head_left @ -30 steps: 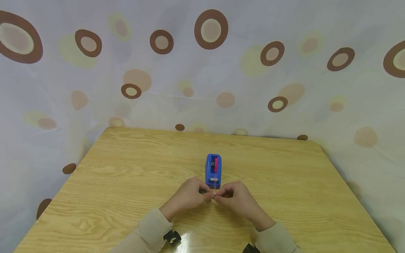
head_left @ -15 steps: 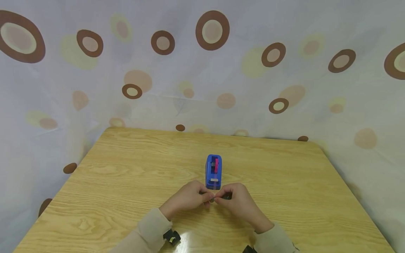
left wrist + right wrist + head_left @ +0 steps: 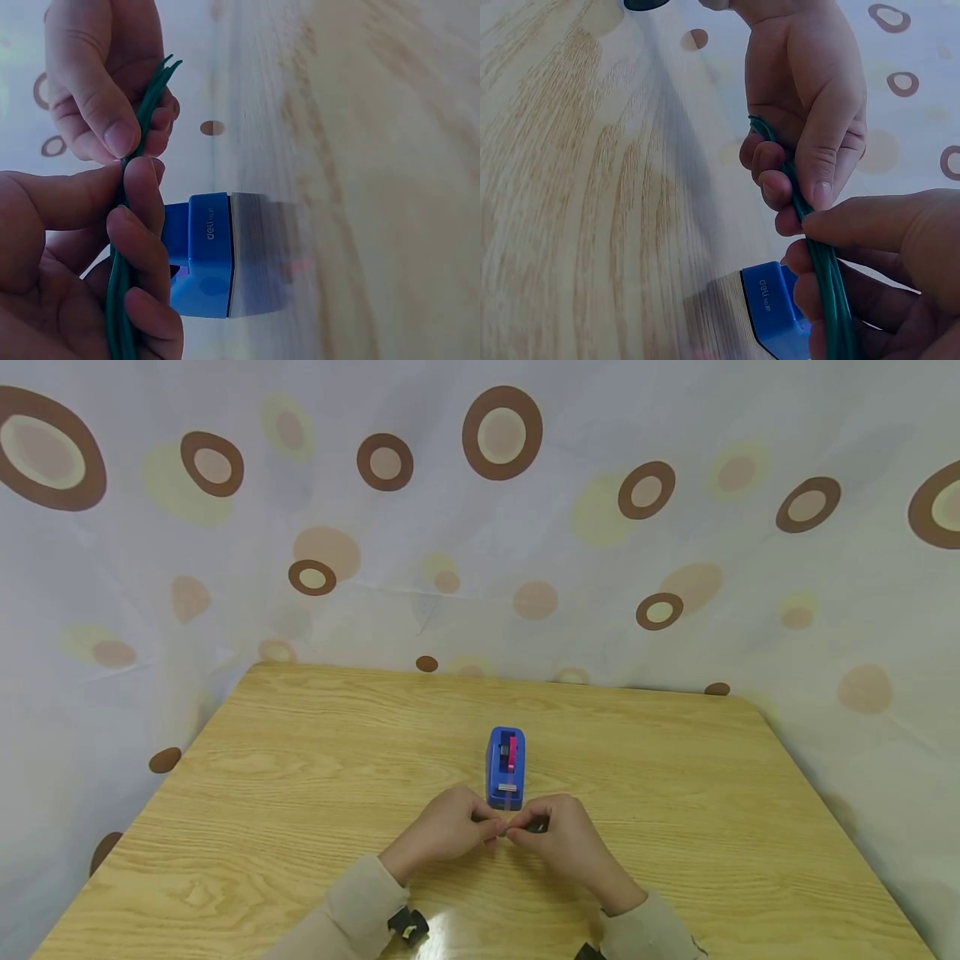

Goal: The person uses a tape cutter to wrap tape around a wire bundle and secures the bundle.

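Observation:
In the head view my left hand and my right hand meet at their fingertips, just in front of a blue tape dispenser. Both wrist views show a thin bundle of green wires running through the two hands. My left thumb and fingers pinch it in the left wrist view; farther along, the right hand pinches it too. Loose wire ends stick out past the right fingers. From the right side, the same wires lie along my right fingers. Whether tape touches the bundle is hidden by the fingers.
The dispenser holds a pink-cored roll, and a translucent strip runs down its front toward the fingertips. Under everything is a wood-grain table. A patterned cloth hangs behind it. Black wrist straps sit near the beige sleeves.
The fingertips have shifted slightly against each other, and the right hand now shows a bit of dark green in its palm. The dispenser stays where it was.

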### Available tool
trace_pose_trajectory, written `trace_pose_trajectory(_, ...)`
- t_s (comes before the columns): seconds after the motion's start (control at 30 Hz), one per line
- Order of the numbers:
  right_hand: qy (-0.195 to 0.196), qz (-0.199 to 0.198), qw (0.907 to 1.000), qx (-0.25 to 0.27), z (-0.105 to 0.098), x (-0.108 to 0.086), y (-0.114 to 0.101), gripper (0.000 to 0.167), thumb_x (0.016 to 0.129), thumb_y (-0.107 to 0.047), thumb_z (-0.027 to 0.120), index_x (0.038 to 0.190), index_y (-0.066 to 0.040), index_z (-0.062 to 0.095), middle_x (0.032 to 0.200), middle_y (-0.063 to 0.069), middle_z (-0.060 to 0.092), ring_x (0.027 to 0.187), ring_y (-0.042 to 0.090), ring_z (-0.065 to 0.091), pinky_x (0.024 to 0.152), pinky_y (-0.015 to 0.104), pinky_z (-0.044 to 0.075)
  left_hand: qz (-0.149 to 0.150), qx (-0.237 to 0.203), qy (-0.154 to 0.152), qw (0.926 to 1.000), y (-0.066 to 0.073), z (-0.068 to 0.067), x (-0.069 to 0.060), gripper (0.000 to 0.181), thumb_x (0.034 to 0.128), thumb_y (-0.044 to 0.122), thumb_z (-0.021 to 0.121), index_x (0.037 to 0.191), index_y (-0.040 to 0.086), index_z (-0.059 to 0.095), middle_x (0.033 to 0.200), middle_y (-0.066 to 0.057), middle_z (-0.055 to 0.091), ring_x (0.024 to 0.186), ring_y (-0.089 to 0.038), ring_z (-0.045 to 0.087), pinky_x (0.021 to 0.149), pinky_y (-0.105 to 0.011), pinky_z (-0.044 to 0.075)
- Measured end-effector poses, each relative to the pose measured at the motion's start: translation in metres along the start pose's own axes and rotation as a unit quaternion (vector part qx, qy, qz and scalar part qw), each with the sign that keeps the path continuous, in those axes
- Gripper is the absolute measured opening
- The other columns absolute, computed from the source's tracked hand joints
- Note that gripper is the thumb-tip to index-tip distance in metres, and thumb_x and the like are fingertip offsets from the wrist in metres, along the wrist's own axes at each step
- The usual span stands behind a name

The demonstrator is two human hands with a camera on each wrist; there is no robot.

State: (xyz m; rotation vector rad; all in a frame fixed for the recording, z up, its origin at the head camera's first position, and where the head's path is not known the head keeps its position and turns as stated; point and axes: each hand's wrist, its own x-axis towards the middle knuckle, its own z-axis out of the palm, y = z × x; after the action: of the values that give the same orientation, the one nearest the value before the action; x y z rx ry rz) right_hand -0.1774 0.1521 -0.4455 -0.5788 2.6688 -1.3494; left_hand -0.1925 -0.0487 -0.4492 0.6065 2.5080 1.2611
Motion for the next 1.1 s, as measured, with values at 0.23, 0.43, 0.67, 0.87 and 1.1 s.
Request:
trace_pose_trajectory(0.23,-0.037,-0.008,0.9991,0.021,-0.0007,0.0004,-0.0002,0.006,0.089,-0.013,0.074,0.086,-0.008,0.074,0.081,-0.004,0.067,0.069,0.01,0.056,0.059,0.023,0.047,0.019,0.04,0.015,0.9989,-0.0011,0.0001,-0.001,0.018,0.0921,0.019,0.07,0.078,0.014,0.08,0.065,0.013,0.063,0.056,-0.006,0.045,0.049,-0.022,0.032)
trace_pose_trajectory(0.43,-0.073,0.0,0.9964,0.042,-0.0021,-0.0005,-0.0019,0.013,0.094,-0.015,0.069,0.092,-0.004,0.074,0.082,0.002,0.068,0.066,0.009,0.056,0.056,0.021,0.046,0.041,0.063,0.017,0.997,-0.001,-0.0022,-0.0026,0.016,0.0913,0.017,0.071,0.079,0.014,0.08,0.063,0.013,0.062,0.057,-0.005,0.046,0.053,-0.022,0.035)
trace_pose_trajectory(0.67,-0.073,0.0,0.9966,0.038,-0.0021,-0.0005,0.0,0.011,0.094,-0.012,0.068,0.091,-0.004,0.075,0.082,0.001,0.068,0.066,0.009,0.056,0.056,0.022,0.047,0.046,0.062,0.014,0.9969,-0.0012,-0.0023,-0.0017,0.017,0.0916,0.018,0.071,0.078,0.015,0.08,0.065,0.016,0.061,0.057,-0.004,0.046,0.052,-0.022,0.035)
trace_pose_trajectory(0.87,-0.056,0.004,0.9981,0.026,-0.0008,-0.0013,0.0023,0.007,0.092,-0.01,0.07,0.088,-0.007,0.074,0.08,-0.005,0.066,0.069,0.011,0.056,0.06,0.022,0.048,0.049,0.048,0.008,0.9976,0.0014,-0.0026,-0.002,0.016,0.0914,0.017,0.071,0.079,0.014,0.08,0.064,0.013,0.061,0.055,-0.004,0.044,0.05,-0.021,0.033)
trace_pose_trajectory(1.1,-0.034,0.005,0.9994,-0.01,0.0013,-0.0011,0.0024,0.009,0.09,-0.007,0.072,0.084,-0.013,0.074,0.083,-0.009,0.067,0.077,0.013,0.057,0.07,0.025,0.049,0.045,0.044,0.003,0.998,0.0021,-0.0023,-0.0019,0.013,0.0911,0.019,0.071,0.084,0.014,0.081,0.066,0.012,0.06,0.058,-0.005,0.047,0.051,-0.022,0.035)
